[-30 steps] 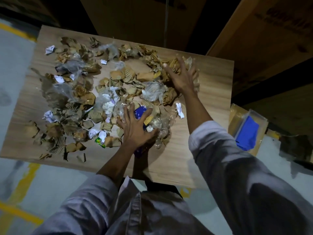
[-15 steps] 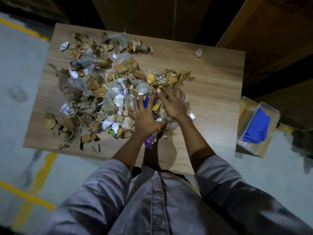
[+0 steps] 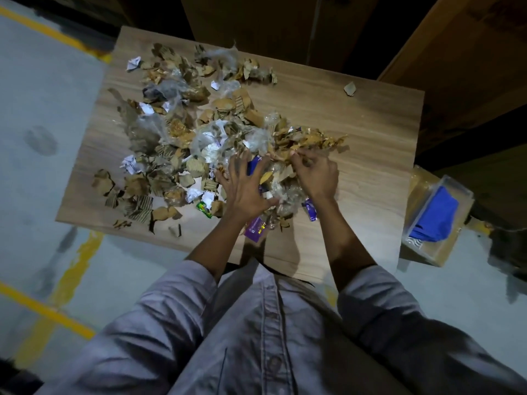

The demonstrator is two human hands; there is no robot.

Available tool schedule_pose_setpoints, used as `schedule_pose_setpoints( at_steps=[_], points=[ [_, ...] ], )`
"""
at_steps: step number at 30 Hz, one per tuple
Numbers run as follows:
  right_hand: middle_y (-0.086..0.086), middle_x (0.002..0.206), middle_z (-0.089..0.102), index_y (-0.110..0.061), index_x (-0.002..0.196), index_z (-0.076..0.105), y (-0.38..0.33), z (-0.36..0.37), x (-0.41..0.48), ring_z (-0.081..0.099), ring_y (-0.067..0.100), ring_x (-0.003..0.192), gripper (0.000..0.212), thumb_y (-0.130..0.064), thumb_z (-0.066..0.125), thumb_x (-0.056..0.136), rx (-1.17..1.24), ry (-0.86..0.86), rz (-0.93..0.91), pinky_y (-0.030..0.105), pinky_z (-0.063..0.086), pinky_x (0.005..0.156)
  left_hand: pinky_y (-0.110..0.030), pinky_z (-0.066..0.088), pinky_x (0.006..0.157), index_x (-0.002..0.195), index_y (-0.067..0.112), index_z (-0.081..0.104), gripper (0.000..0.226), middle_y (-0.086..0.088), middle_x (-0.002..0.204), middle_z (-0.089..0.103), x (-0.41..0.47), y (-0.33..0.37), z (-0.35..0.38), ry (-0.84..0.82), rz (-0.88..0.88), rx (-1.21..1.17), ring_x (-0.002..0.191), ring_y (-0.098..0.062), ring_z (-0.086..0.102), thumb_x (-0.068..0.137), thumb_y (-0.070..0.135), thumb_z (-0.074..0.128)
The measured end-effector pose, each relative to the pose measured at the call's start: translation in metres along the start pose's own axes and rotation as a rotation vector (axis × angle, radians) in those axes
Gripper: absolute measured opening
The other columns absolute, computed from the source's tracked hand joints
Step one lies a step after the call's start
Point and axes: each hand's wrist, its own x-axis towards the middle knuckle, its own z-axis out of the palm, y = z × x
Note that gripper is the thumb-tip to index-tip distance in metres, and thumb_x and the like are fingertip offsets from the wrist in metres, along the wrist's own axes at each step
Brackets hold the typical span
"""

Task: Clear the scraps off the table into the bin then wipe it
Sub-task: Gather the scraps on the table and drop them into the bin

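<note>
A wooden table (image 3: 368,143) carries a wide litter of scraps (image 3: 176,138): torn cardboard, crumpled white paper, clear plastic film and a few coloured wrappers. My left hand (image 3: 245,189) lies flat with fingers spread on the near middle of the pile. My right hand (image 3: 316,175) sits just to its right, fingers curled into cardboard and plastic scraps. Between and under the hands lies a gathered heap, with a purple wrapper (image 3: 255,230) near the table's front edge. One lone cardboard bit (image 3: 350,88) rests at the far right. No bin is in view.
A clear plastic box (image 3: 456,192) holding a blue cloth (image 3: 436,218) sits on a cardboard box on the floor right of the table. The grey floor has yellow lines (image 3: 45,309) at left. Large brown boards (image 3: 467,52) stand behind the table.
My right hand has swept from the table's far right back toward me, dragging scraps into a heap beside my left hand. The left hand has stayed on the pile.
</note>
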Motion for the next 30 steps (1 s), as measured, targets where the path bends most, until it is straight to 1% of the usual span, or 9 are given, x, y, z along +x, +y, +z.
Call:
schedule_pose_setpoints(
  at_steps=[3, 5, 9, 11, 14, 16, 20, 25, 30],
  points=[
    [0.007, 0.100, 0.078, -0.029, 0.102, 0.080, -0.006, 0.005, -0.005, 0.068, 0.033, 0.104, 0.031, -0.055, 0.065, 0.092, -0.126, 0.104, -0.010, 0.044, 0.045, 0.098, -0.073, -0.003, 0.116, 0.161, 0.042, 0.019, 0.117, -0.004, 0.173, 0.002, -0.012, -0.014, 0.004, 0.061, 0.034, -0.085, 0.156, -0.041, -0.001, 0.064, 0.089, 0.066],
    [0.003, 0.107, 0.075, -0.029, 0.093, 0.078, -0.009, 0.007, -0.010, 0.061, 0.029, 0.116, 0.028, -0.055, 0.067, 0.090, -0.179, 0.151, -0.026, 0.046, 0.036, 0.101, -0.069, -0.007, 0.119, 0.161, 0.040, 0.021, 0.114, -0.005, 0.173, 0.003, -0.023, -0.024, 0.004, 0.152, 0.074, -0.125, 0.157, -0.038, -0.004, 0.066, 0.093, 0.056],
    [0.000, 0.114, 0.070, -0.026, 0.088, 0.074, -0.016, 0.019, -0.030, 0.051, 0.023, 0.124, 0.024, -0.049, 0.066, 0.090, -0.185, 0.330, -0.226, 0.046, 0.031, 0.100, -0.053, -0.006, 0.126, 0.162, 0.028, 0.026, 0.083, -0.006, 0.173, 0.009, -0.055, -0.049, 0.005, 0.385, 0.046, -0.224, 0.159, -0.026, -0.003, 0.094, 0.063, 0.059],
    [0.003, 0.115, 0.069, -0.022, 0.092, 0.074, -0.021, 0.035, -0.047, 0.049, 0.019, 0.121, 0.019, -0.041, 0.068, 0.093, -0.157, 0.358, -0.445, 0.044, 0.027, 0.102, -0.053, -0.003, 0.127, 0.163, 0.027, 0.022, 0.076, -0.008, 0.173, 0.007, -0.078, -0.064, 0.023, 0.465, -0.200, -0.306, 0.159, -0.027, -0.002, 0.100, 0.053, 0.055],
    [0.001, 0.121, 0.068, -0.022, 0.095, 0.072, -0.023, 0.058, -0.078, 0.054, 0.019, 0.122, 0.015, -0.036, 0.069, 0.096, -0.132, 0.131, -0.689, 0.053, 0.027, 0.108, -0.062, 0.006, 0.124, 0.163, 0.023, 0.021, 0.080, -0.018, 0.171, 0.005, -0.101, -0.075, 0.054, 0.525, -0.677, -0.437, 0.158, -0.039, 0.002, 0.098, 0.061, 0.047],
    [-0.003, 0.124, 0.068, -0.021, 0.094, 0.073, -0.015, 0.067, -0.091, 0.056, 0.017, 0.125, 0.016, -0.035, 0.067, 0.097, -0.152, 0.013, -0.743, 0.057, 0.030, 0.106, -0.065, 0.006, 0.123, 0.163, 0.025, 0.024, 0.079, -0.021, 0.170, 0.003, -0.104, -0.073, 0.066, 0.516, -0.804, -0.510, 0.157, -0.044, 0.000, 0.097, 0.062, 0.046],
    [-0.005, 0.133, 0.064, -0.021, 0.094, 0.072, 0.001, 0.061, -0.102, 0.053, 0.017, 0.133, 0.016, -0.036, 0.066, 0.099, -0.214, -0.063, -0.746, 0.059, 0.029, 0.109, -0.064, -0.002, 0.124, 0.163, 0.029, 0.019, 0.074, -0.018, 0.171, -0.003, -0.097, -0.061, 0.081, 0.421, -0.689, -0.443, 0.158, -0.039, -0.009, 0.101, 0.063, 0.038],
    [-0.003, 0.141, 0.061, -0.023, 0.097, 0.074, 0.018, 0.046, -0.104, 0.048, 0.020, 0.139, 0.015, -0.035, 0.066, 0.099, -0.225, -0.037, -0.705, 0.056, 0.028, 0.111, -0.057, 0.003, 0.127, 0.165, 0.019, 0.009, 0.084, -0.020, 0.170, -0.010, -0.067, -0.030, 0.081, 0.425, -0.462, -0.474, 0.158, -0.035, -0.010, 0.100, 0.069, 0.025],
    [-0.002, 0.142, 0.061, -0.021, 0.098, 0.074, 0.024, 0.029, -0.103, 0.049, 0.023, 0.139, 0.009, -0.029, 0.069, 0.098, -0.203, 0.022, -0.695, 0.055, 0.030, 0.109, -0.058, 0.005, 0.126, 0.165, 0.016, 0.011, 0.088, -0.018, 0.170, -0.011, -0.041, -0.007, 0.076, 0.401, -0.421, -0.604, 0.159, -0.033, -0.009, 0.099, 0.073, 0.024]
  ],
)
